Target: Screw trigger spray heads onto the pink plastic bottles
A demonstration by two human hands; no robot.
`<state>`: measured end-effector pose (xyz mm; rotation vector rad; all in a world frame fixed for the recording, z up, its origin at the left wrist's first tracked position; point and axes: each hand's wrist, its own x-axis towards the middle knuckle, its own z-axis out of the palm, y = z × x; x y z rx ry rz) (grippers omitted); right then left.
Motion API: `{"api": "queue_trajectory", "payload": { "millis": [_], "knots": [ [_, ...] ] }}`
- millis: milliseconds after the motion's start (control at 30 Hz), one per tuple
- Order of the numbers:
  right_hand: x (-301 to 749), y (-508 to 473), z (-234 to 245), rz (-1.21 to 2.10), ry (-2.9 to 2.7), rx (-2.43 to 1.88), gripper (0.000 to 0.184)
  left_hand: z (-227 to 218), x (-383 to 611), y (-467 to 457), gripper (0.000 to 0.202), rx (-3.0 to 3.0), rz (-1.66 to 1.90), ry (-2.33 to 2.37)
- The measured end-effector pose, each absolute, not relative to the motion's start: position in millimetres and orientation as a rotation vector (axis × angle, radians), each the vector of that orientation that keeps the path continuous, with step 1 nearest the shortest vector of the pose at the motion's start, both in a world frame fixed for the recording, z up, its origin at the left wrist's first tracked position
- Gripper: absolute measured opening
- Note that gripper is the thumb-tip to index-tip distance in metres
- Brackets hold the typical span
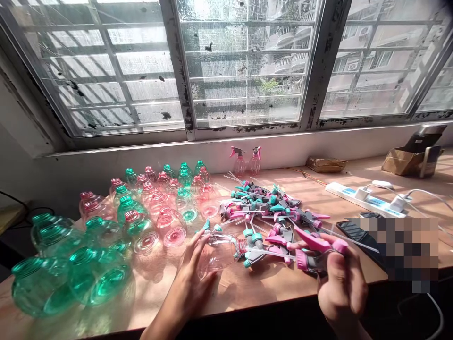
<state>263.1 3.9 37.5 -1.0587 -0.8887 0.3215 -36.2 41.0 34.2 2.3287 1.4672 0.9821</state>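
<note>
My left hand (193,271) is wrapped round a clear pink bottle (221,252), which lies tilted with its threaded neck toward the right. In my right hand (341,283) is a pink and grey spray trigger head (314,250), gripped between thumb and fingers. Its thin white tube points left, and the tube's tip is at the bottle's mouth; how far it reaches inside I cannot tell. Behind both hands lies a heap of spray heads (269,203) in pink, teal and grey, with their tubes sticking out.
Several green bottles (38,288) and pink bottles (170,226) without heads stand on the left. Two bottles with spray heads (239,163) stand by the wall. A power strip (364,198), a dark phone (361,241) and a cardboard box (405,160) are on the right.
</note>
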Motion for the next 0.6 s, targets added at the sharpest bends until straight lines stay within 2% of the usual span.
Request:
{"api": "queue_trajectory", "payload": {
  "millis": [200, 333, 500, 600],
  "knots": [
    [245.9, 10.8, 17.8, 0.810, -1.250, -0.947, 0.029, 30.2, -36.4, 41.6, 0.069, 2.325, 0.877, 1.350],
    [243.5, 16.3, 11.7, 1.077, -1.368, -0.897, 0.031, 37.3, -38.4, 38.0, 0.060, 2.255, 0.834, 1.249],
    [255.6, 24.8, 28.9, 1.047, -1.749, -0.888, 0.044, 38.3, -39.9, 39.2, 0.051, 2.154, 0.909, 1.203],
    [259.1, 26.6, 32.9, 1.130, -1.779, -0.950, 0.037, 32.3, -40.1, 41.8, 0.054, 2.044, 1.003, 1.173]
  ]
}}
